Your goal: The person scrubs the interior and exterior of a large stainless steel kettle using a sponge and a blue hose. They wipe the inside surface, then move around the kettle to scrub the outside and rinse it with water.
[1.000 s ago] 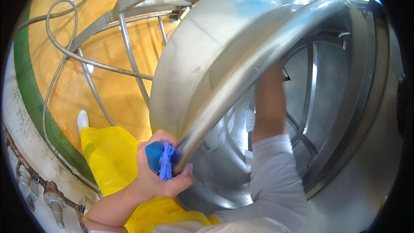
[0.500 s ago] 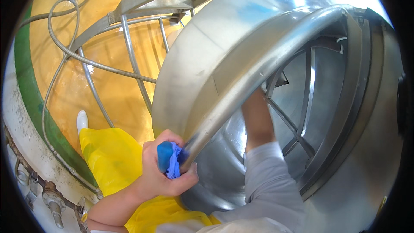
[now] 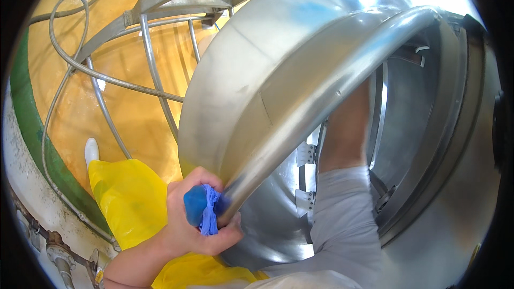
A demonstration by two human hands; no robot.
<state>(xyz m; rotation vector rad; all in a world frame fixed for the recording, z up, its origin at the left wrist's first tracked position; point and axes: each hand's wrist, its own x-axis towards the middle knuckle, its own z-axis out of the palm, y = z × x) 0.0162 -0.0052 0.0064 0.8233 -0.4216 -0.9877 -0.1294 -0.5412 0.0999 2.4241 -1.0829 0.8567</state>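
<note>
My left hand [image 3: 184,219] is closed round the near end of a thick curved steel bar [image 3: 278,142]. A blue knob-like piece [image 3: 195,205] and a crumpled violet-blue wrap [image 3: 210,211], perhaps cloth or film, show at that end between thumb and fingers. My right forearm [image 3: 345,134], in a grey-white sleeve, reaches into a big round steel vessel [image 3: 267,225]. Beyond the bar the right hand is hidden. Near this arm are a metal stirrer frame [image 3: 381,112] and pierced metal plates [image 3: 305,154] fixed inside the vessel.
A curved steel railing [image 3: 150,64] stands to the left on a wet yellow floor [image 3: 59,112]. A hose [image 3: 118,83] loops over it. At lower left are pipes with a valve [image 3: 59,251] beside a white wall. A yellow apron [image 3: 126,198] covers my front.
My right arm has moved right and reaches deeper. The stirrer parts beside it look different, and the pierced plates have come into sight. My left hand keeps its grip while the view shifts slightly.
</note>
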